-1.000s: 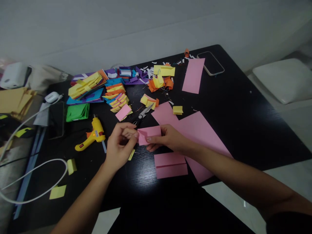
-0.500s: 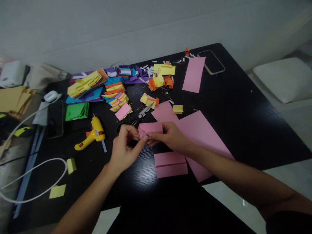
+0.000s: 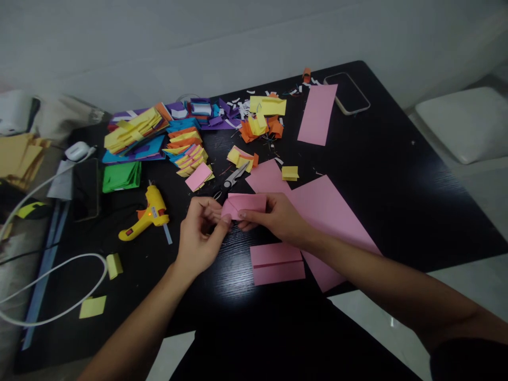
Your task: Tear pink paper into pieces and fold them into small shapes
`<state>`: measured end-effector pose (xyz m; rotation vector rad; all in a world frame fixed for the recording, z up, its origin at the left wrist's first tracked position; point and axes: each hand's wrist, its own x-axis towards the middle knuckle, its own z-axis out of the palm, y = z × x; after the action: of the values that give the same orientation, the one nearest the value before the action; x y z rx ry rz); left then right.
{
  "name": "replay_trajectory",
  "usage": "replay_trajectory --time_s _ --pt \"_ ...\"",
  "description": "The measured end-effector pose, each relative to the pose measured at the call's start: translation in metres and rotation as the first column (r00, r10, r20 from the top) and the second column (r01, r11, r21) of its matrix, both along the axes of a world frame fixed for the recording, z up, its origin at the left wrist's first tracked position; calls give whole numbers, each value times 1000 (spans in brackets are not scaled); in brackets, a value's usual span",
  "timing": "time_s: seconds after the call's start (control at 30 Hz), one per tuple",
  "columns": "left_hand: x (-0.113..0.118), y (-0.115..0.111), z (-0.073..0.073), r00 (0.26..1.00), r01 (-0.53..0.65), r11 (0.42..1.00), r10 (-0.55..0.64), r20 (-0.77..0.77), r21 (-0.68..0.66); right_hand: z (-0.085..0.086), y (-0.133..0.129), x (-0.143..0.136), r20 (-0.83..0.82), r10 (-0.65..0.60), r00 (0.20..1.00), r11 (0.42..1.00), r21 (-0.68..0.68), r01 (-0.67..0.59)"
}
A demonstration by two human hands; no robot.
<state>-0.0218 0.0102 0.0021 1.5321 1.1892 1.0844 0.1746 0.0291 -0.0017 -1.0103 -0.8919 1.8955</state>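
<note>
Between my two hands is a folded piece of pink paper (image 3: 249, 202), held above the black table. My left hand (image 3: 202, 230) pinches its left corner between thumb and fingers, where a diagonal fold shows. On the right side my right hand (image 3: 273, 214) grips it, thumb on the front and fingers behind. A creased pink sheet (image 3: 278, 270) lies below my hands. Larger pink paper (image 3: 333, 225) lies partly under my right forearm. Scissors (image 3: 234, 177) rest just beyond my hands, their handles partly hidden.
A yellow glue gun (image 3: 148, 214) lies to the left, near a white cable (image 3: 106, 270). Folded coloured papers (image 3: 184, 145) and scraps spread along the back. A phone (image 3: 349, 95) is at the back right, beside a pink strip (image 3: 317, 116).
My left hand has shifted slightly left, and the paper's left corner now spreads further out with its diagonal fold more visible. My right hand keeps its grip. The view has moved a little.
</note>
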Motion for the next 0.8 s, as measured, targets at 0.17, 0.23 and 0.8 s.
replay_trajectory --time_s 0.17,0.23,0.8 --pt "-1 0 2 993 -17 998 10 -121 -59 -1 0 0 9 -36 999 999 10 35" --pt "-2 0 2 990 -17 998 8 -143 -68 -1 0 -1 -2 -42 999 999 6 42" --pt "4 3 4 998 -69 997 70 11 -20 4 0 0 -11 -6 1000 999 -38 5"
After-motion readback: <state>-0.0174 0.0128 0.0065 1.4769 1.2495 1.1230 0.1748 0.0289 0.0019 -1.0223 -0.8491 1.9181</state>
